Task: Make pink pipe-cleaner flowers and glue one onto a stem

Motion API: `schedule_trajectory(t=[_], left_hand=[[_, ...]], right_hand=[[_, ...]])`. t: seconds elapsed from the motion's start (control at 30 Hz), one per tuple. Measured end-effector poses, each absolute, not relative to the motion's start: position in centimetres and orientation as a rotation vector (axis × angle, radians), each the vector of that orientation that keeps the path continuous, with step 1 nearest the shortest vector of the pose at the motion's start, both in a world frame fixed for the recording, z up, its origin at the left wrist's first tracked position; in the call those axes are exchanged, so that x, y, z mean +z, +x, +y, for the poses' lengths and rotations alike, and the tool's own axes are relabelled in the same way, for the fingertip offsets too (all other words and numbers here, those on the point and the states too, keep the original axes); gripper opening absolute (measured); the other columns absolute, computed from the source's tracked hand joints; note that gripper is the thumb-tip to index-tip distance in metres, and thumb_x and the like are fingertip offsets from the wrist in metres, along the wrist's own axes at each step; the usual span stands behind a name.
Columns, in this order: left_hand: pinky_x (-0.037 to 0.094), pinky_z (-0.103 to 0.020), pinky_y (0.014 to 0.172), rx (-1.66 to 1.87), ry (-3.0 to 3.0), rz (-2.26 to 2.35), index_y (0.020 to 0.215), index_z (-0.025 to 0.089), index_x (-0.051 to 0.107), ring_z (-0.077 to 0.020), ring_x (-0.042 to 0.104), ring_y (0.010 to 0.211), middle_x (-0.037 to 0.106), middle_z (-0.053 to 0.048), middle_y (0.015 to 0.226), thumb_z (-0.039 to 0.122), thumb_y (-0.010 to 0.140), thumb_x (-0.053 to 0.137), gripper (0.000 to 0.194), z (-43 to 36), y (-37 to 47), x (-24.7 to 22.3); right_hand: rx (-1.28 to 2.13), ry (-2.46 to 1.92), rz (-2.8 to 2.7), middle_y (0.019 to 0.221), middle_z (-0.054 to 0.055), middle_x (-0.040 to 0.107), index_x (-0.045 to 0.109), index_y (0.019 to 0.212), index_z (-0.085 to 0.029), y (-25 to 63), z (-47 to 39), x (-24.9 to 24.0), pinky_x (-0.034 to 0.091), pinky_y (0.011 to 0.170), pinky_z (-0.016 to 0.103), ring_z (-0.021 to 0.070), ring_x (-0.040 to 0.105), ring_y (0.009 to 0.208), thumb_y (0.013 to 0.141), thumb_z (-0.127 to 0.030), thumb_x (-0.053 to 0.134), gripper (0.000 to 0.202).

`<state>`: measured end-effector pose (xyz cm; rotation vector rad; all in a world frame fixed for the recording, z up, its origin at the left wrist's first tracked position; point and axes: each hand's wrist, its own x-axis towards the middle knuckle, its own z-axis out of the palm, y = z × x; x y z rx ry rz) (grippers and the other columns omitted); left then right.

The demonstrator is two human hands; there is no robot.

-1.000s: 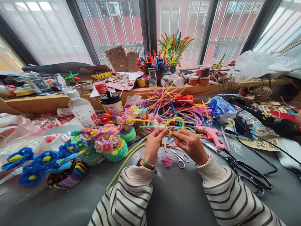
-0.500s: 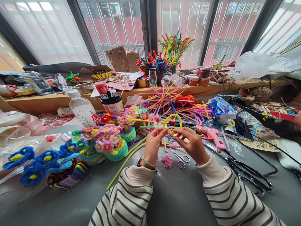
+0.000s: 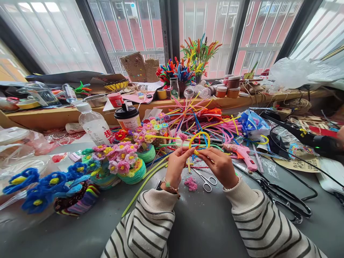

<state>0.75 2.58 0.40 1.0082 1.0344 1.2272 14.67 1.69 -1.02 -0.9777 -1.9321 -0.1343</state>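
Between my two hands a yellow pipe cleaner (image 3: 199, 134) curves up in a loop. My left hand (image 3: 175, 165) pinches its lower end, and a small pink fuzzy piece (image 3: 183, 137) stands just above those fingers. My right hand (image 3: 220, 165) has its thumb and fingertips closed on the same yellow pipe cleaner, close to my left fingertips. Below the hands, a pink fuzzy flower (image 3: 190, 183) and small silver scissors (image 3: 209, 181) lie on the grey table (image 3: 200, 229).
Pipe-cleaner flowers (image 3: 123, 159) and a bottle (image 3: 94, 123) stand at left. A pink glue gun (image 3: 243, 156) and large black scissors (image 3: 285, 200) lie at right. Loose pipe cleaners (image 3: 215, 120) pile up behind. A person's hand (image 3: 340, 136) shows at the far right edge.
My right fingers have closed in and moved nearer my left fingertips. The yellow loop has shifted slightly right. A green light now shows on the black object at far right.
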Motion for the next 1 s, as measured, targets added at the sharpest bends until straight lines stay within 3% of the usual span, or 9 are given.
schedule_trajectory(t=[0.2, 0.4, 0.53, 0.7, 0.87, 1.0], left_hand=[[0.017, -0.015, 0.036, 1.263, 1.039, 1.039, 0.066, 0.014, 0.058, -0.0010, 0.020, 0.038, 0.031, 0.009, 0.045, 0.038, 0.057, 0.063, 0.026, 2.6, 0.6, 0.4], [0.020, -0.017, 0.039, 1.315, 1.138, 1.046, 0.070, 0.014, 0.057, -0.0013, 0.028, 0.038, 0.053, 0.003, 0.055, 0.036, 0.062, 0.061, 0.024, 2.9, 0.4, 0.5], [0.025, -0.018, 0.042, 1.370, 1.149, 1.042, 0.069, 0.014, 0.057, -0.0031, 0.034, 0.040, 0.056, 0.002, 0.053, 0.035, 0.064, 0.059, 0.022, 3.1, 0.2, 0.5], [0.026, -0.018, 0.043, 1.397, 1.134, 1.032, 0.069, 0.015, 0.057, -0.0031, 0.036, 0.041, 0.057, 0.003, 0.054, 0.034, 0.064, 0.059, 0.020, 3.2, 0.3, 0.6], [0.023, -0.018, 0.041, 1.405, 1.126, 1.055, 0.068, 0.015, 0.056, -0.0018, 0.030, 0.038, 0.058, 0.003, 0.055, 0.034, 0.065, 0.058, 0.020, 3.1, 0.4, 0.6], [0.018, -0.018, 0.039, 1.398, 1.128, 1.061, 0.068, 0.014, 0.056, -0.0012, 0.025, 0.037, 0.056, 0.003, 0.054, 0.035, 0.065, 0.058, 0.021, 3.1, 0.5, 0.5]], right_hand=[[-0.169, -0.977, -1.991, 0.078, 0.008, 0.065, 0.061, 0.087, -0.014, 14.7, 1.7, -1.2, 0.048, 0.068, 0.028, 0.0160, 0.059, 0.073, 0.079, -0.018, 0.045, 0.018], [-0.088, -1.061, -2.005, 0.087, 0.007, 0.063, 0.058, 0.094, -0.017, 15.7, 1.2, -0.9, 0.046, 0.073, 0.031, 0.0182, 0.057, 0.082, 0.078, -0.026, 0.048, 0.021], [-0.079, -1.379, -1.819, 0.087, 0.006, 0.062, 0.058, 0.088, -0.019, 20.5, -1.9, -1.3, 0.046, 0.071, 0.034, 0.0200, 0.057, 0.081, 0.079, -0.033, 0.042, 0.022], [-0.083, -1.901, -1.877, 0.082, 0.008, 0.063, 0.058, 0.081, -0.018, 29.3, -6.8, -3.1, 0.046, 0.065, 0.038, 0.0256, 0.059, 0.074, 0.070, -0.045, 0.046, 0.031], [0.166, -1.951, -2.096, 0.085, 0.008, 0.062, 0.057, 0.084, -0.019, 32.4, -8.7, -4.5, 0.046, 0.067, 0.034, 0.0236, 0.059, 0.077, 0.067, -0.037, 0.049, 0.026], [0.218, -1.989, -2.079, 0.077, 0.007, 0.060, 0.054, 0.077, -0.019, 31.7, -8.2, -4.8, 0.046, 0.060, 0.031, 0.0219, 0.058, 0.068, 0.062, -0.027, 0.049, 0.018]])
